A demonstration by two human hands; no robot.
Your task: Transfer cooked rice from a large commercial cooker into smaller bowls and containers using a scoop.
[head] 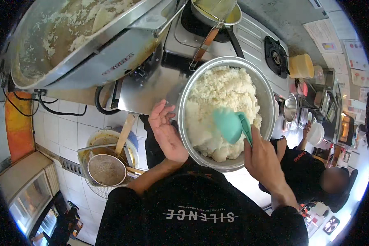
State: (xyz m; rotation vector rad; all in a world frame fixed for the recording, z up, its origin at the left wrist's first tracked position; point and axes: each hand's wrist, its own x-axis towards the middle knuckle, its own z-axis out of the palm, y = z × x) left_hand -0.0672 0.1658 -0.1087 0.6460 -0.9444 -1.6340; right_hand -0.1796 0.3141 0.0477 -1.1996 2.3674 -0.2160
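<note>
A large round metal pot [265,89] stands before me, heaped with cooked white rice [223,87]. In the fingers of my right hand [263,158] is the handle of a teal plastic rice scoop [229,125]. Its bowl is blurred and lies over the middle of the rice, so its contact with the grains is hard to judge. My left hand [169,135] is at the left side of the pot, palm up and fingers loosely curled, holding nothing. The heel of that hand appears against the pot's outer rim.
A gas stove [252,33] behind the pot carries a saucepan [238,15] with a wooden-handled strainer [207,43] across it. A big cooker [110,55] with rice remnants is upper left. Buckets and a sieve [107,170] stand lower left. A co-worker [307,166] is close on the right.
</note>
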